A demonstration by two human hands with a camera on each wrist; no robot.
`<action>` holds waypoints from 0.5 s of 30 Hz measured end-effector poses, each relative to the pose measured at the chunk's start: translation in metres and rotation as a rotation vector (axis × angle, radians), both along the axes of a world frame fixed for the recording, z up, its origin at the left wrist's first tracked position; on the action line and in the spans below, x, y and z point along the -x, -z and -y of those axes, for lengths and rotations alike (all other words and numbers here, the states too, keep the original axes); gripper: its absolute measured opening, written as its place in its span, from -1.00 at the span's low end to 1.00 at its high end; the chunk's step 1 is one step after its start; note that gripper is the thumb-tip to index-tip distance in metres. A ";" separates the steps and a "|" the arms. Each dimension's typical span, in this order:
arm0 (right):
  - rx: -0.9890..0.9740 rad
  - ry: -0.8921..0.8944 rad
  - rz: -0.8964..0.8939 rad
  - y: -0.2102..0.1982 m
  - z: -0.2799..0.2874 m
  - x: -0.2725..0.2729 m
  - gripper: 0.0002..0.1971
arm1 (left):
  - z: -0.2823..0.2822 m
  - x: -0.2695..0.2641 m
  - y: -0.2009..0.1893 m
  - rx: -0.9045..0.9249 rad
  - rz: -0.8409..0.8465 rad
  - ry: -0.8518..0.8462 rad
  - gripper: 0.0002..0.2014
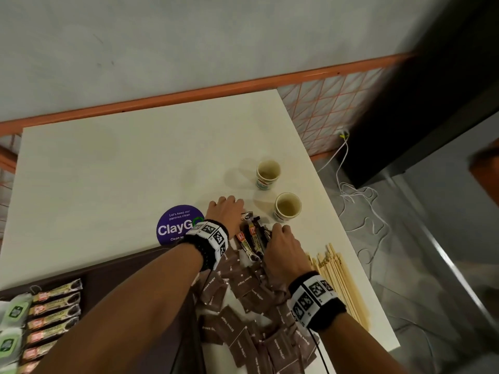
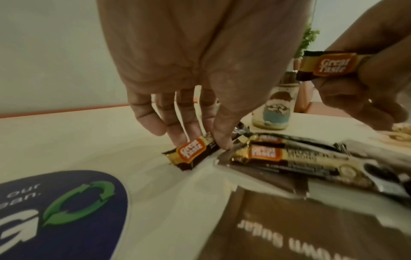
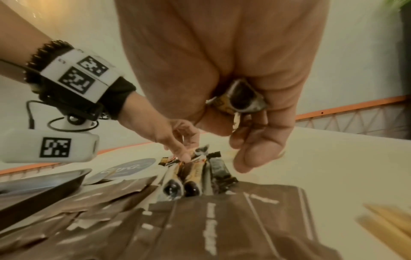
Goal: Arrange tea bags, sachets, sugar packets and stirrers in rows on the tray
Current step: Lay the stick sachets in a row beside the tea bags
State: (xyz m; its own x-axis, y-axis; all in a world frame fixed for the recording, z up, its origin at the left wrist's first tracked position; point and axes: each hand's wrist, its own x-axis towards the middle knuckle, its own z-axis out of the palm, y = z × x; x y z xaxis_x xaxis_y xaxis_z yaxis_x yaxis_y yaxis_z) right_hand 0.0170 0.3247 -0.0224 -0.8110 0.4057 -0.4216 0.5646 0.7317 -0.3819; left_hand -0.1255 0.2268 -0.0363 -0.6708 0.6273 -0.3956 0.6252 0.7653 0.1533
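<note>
My left hand (image 1: pixel 226 211) reaches down over a small pile of coffee sachets (image 1: pixel 252 240) on the white table and pinches one Great Taste sachet (image 2: pixel 191 153) between thumb and fingertips. My right hand (image 1: pixel 283 247) sits just right of the pile and grips another coffee sachet (image 3: pixel 239 98) in its curled fingers; the same sachet (image 2: pixel 327 64) shows in the left wrist view. Brown sugar packets (image 1: pixel 243 300) lie scattered below the pile. Wooden stirrers (image 1: pixel 340 279) lie at the right. The dark tray (image 1: pixel 108 273) at lower left holds a row of coffee sachets (image 1: pixel 54 311) and green tea bags (image 1: pixel 13 311).
Two paper cups (image 1: pixel 267 174) (image 1: pixel 287 207) stand just beyond the pile, near the table's right edge. A round purple sticker (image 1: pixel 175 225) is on the table left of my left hand. The table's far half is bare white surface.
</note>
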 end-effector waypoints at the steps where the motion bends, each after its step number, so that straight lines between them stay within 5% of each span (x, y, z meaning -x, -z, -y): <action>1: 0.007 0.012 -0.008 -0.002 0.004 0.005 -0.85 | 0.003 0.002 -0.003 -0.047 0.034 -0.063 -0.75; 3: 0.008 0.044 0.003 -0.002 0.011 0.014 -0.79 | 0.013 0.007 -0.011 -0.204 0.145 -0.259 -0.88; 8: -0.044 0.024 0.151 0.001 0.028 0.024 -0.37 | 0.062 -0.004 -0.031 -0.544 0.324 -0.622 -0.85; 15: -0.088 -0.006 0.156 0.005 0.034 0.026 -0.48 | 0.126 -0.040 -0.031 -0.615 0.445 -0.755 -0.85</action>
